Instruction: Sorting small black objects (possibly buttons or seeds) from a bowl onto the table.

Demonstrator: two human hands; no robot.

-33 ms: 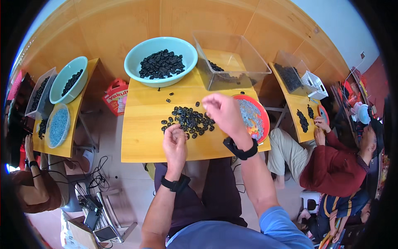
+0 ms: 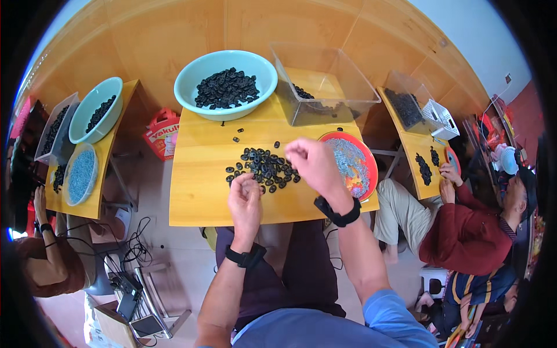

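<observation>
A loose pile of small black oval pieces (image 2: 268, 165), with what look like holes in them, lies on the yellow table (image 2: 200, 191). My left hand (image 2: 245, 199) is at the pile's near left edge, fingers curled and thumb drawn in. Above the pile's right side is my right hand (image 2: 316, 165), its fingertips bent together. Whatever either hand pinches is too small or hidden to make out. Beside my right wrist sits a red round tray (image 2: 371, 168) of small grey metal pieces, perhaps screws or pins, partly covered by that hand.
At the table's back stand a pale green basin (image 2: 184, 87) of black pieces and a clear plastic bin (image 2: 325, 113) holding more. Co-workers sit at side tables, one in a dark red top (image 2: 464, 232) on the right. Cables (image 2: 138, 249) lie on the floor at left.
My right hand has shifted slightly down and to the right. My left hand and the pile look nearly the same.
</observation>
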